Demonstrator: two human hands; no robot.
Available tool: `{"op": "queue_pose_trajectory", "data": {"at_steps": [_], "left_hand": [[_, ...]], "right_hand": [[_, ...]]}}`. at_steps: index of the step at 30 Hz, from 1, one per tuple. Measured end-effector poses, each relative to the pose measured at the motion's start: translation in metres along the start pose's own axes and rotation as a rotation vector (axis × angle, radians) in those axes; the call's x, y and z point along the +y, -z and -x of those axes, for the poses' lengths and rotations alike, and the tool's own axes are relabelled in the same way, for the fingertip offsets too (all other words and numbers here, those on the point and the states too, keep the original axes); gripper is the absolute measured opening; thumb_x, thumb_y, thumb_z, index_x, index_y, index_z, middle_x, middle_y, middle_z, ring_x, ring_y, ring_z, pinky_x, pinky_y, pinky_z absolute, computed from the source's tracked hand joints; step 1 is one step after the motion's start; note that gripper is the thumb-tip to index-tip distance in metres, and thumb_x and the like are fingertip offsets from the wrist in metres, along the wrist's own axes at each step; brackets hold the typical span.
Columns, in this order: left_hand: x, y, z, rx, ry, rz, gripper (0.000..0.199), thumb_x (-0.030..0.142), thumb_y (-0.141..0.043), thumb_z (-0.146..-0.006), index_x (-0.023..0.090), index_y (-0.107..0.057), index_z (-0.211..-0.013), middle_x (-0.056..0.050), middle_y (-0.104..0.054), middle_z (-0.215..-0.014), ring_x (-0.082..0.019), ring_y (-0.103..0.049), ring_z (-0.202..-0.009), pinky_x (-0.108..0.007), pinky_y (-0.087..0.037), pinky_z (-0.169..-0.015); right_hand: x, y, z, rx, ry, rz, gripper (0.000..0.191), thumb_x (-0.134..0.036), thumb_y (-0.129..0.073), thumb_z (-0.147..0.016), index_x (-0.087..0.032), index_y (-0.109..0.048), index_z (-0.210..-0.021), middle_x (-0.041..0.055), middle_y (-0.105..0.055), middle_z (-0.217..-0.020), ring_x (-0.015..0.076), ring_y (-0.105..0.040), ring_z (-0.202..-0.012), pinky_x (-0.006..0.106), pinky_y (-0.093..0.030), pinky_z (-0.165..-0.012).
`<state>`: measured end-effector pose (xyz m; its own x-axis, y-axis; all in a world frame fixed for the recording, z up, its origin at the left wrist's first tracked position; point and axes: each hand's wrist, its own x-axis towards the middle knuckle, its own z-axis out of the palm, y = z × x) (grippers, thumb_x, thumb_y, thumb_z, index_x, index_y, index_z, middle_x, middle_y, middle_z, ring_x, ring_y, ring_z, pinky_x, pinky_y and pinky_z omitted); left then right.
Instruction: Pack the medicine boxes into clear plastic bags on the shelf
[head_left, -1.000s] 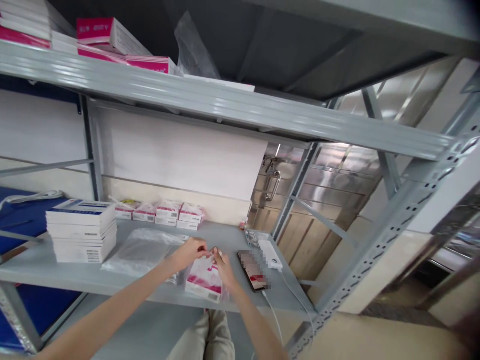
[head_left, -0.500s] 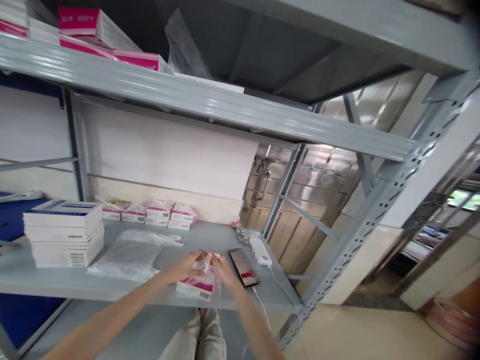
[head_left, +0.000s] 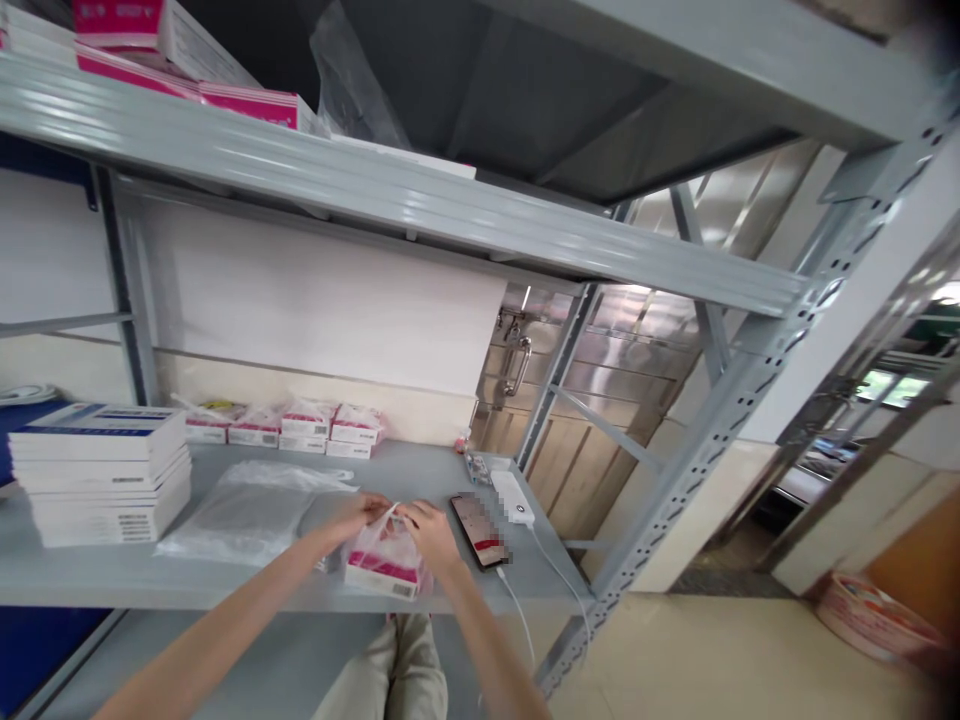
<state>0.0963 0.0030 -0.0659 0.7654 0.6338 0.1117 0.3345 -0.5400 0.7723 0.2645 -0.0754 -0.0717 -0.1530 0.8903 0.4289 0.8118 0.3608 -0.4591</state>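
One stack, far L: white boxes (head_left: 101,505) w/ blue on top lid, on grey shelf (head_left: 424,468), well apart from my hands.
Flat bags: clear plastic (head_left: 244,508), lying btwn stack & my L hand.
Back row: bagged pink/white boxes (head_left: 304,428), by the wall, beyond flat bags.
L hand: my left hand (head_left: 369,508) has fingers pinched on plastic, at box's far L side.
Box: pink/white box (head_left: 382,572) inside thin bag (head_left: 390,535), at shelf's front edge, below & my side of both hands. Front edge runs L–R, dipping slightly to R; depth hidden, so can't be sure of long axis.
R hand: my right hand (head_left: 426,528) grips plastic too, over box's far R part; looks a touch nearer than L.
Phone: (head_left: 480,530) just R of R hand, cable plugged in.
Vs 0.5 s ago: plastic less bunched btwn hands, more pink showing; view's swung a bit R.
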Motion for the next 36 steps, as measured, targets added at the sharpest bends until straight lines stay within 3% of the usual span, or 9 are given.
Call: {"op": "queue_pose_trajectory", "data": {"at_steps": [3, 7, 9, 13, 16, 22, 29, 32, 36], "left_hand": [[-0.001, -0.001, -0.004, 0.113, 0.022, 0.031, 0.046, 0.006, -0.045, -0.067, 0.021, -0.060, -0.108, -0.001, -0.072, -0.086, -0.017, -0.064, -0.071, -0.026, -0.048, -0.066], [0.003, 0.000, -0.002, 0.187, -0.067, -0.176, 0.024, 0.006, -0.049, -0.073, 0.020, -0.068, -0.078, -0.003, -0.072, -0.086, -0.019, -0.065, -0.081, -0.027, -0.047, -0.076], [0.003, 0.004, 0.003, 0.209, -0.117, -0.394, 0.022, 0.006, -0.051, -0.079, 0.019, -0.069, -0.077, -0.005, -0.072, -0.090, -0.020, -0.065, -0.085, -0.029, -0.045, -0.081], [-0.014, 0.018, 0.018, 0.184, -0.250, -0.873, 0.017, 0.006, -0.061, -0.079, 0.019, -0.068, -0.087, -0.007, -0.069, -0.099, -0.022, -0.062, -0.097, -0.034, -0.040, -0.090], [-0.040, 0.023, 0.032, 0.147, -0.281, -1.117, 0.019, 0.005, -0.064, -0.079, 0.019, -0.067, -0.091, -0.007, -0.068, -0.100, -0.022, -0.059, -0.103, -0.033, -0.037, -0.091], [-0.072, 0.007, 0.050, 0.055, -0.253, -1.202, 0.023, 0.006, -0.065, -0.078, 0.020, -0.070, -0.095, -0.005, -0.069, -0.100, -0.021, -0.058, -0.104, -0.030, -0.037, -0.088], [-0.032, 0.015, 0.052, 0.118, -0.148, -1.053, 0.016, 0.012, -0.060, -0.084, 0.021, -0.070, -0.093, -0.006, -0.066, -0.110, -0.023, -0.055, -0.109, -0.034, -0.037, -0.093], [-0.005, 0.017, 0.045, 0.219, -0.144, -0.939, 0.021, 0.026, -0.052, -0.092, 0.021, -0.064, -0.109, -0.008, -0.061, -0.119, -0.023, -0.053, -0.112, -0.035, -0.037, -0.094], [0.015, 0.003, 0.028, 0.073, -0.188, -0.869, 0.029, 0.032, -0.061, -0.087, 0.018, -0.061, -0.112, -0.008, -0.061, -0.115, -0.023, -0.054, -0.110, -0.035, -0.040, -0.094]], "right_hand": [[0.001, -0.009, -0.001, 0.030, -0.095, -0.052, 0.023, -0.018, -0.050, -0.089, -0.025, -0.062, -0.107, 0.0046, -0.072, -0.097, 0.0187, -0.065, -0.089, 0.031, -0.049, -0.081], [0.000, -0.012, -0.003, 0.053, -0.164, -0.097, 0.014, -0.017, -0.052, -0.088, -0.024, -0.061, -0.096, 0.0037, -0.070, -0.088, 0.0185, -0.066, -0.084, 0.030, -0.049, -0.077], [0.000, -0.013, -0.001, 0.065, -0.163, -0.064, 0.011, -0.016, -0.052, -0.087, -0.023, -0.060, -0.086, 0.0041, -0.069, -0.085, 0.0190, -0.065, -0.083, 0.031, -0.047, -0.076], [0.004, -0.013, 0.014, 0.196, -0.176, 0.094, 0.009, -0.022, -0.057, -0.086, -0.022, -0.058, -0.077, 0.0044, -0.068, -0.096, 0.0204, -0.059, -0.097, 0.035, -0.040, -0.089], [0.010, -0.013, 0.038, 0.300, -0.302, 0.187, 0.020, -0.033, -0.057, -0.087, -0.021, -0.058, -0.071, 0.0031, -0.066, -0.099, 0.0216, -0.055, -0.100, 0.040, -0.033, -0.094], [0.018, -0.012, 0.065, 0.194, -0.498, 0.234, 0.025, -0.040, -0.057, -0.087, -0.022, -0.062, -0.070, 0.0021, -0.066, -0.095, 0.0226, -0.056, -0.098, 0.041, -0.033, -0.092], [0.030, -0.005, 0.059, 0.058, -0.586, 0.083, 0.022, -0.042, -0.055, -0.085, -0.023, -0.064, -0.081, 0.0035, -0.063, -0.105, 0.0245, -0.053, -0.108, 0.042, -0.034, -0.094], [0.026, -0.004, 0.052, 0.120, -0.460, 0.099, 0.024, -0.043, -0.052, -0.087, -0.026, -0.064, -0.100, 0.0039, -0.061, -0.114, 0.0237, -0.051, -0.111, 0.042, -0.033, -0.097], [0.008, -0.003, 0.035, -0.024, -0.246, 0.236, 0.025, -0.040, -0.059, -0.085, -0.029, -0.064, -0.107, 0.0038, -0.062, -0.118, 0.0233, -0.049, -0.116, 0.048, -0.023, -0.106]]}}
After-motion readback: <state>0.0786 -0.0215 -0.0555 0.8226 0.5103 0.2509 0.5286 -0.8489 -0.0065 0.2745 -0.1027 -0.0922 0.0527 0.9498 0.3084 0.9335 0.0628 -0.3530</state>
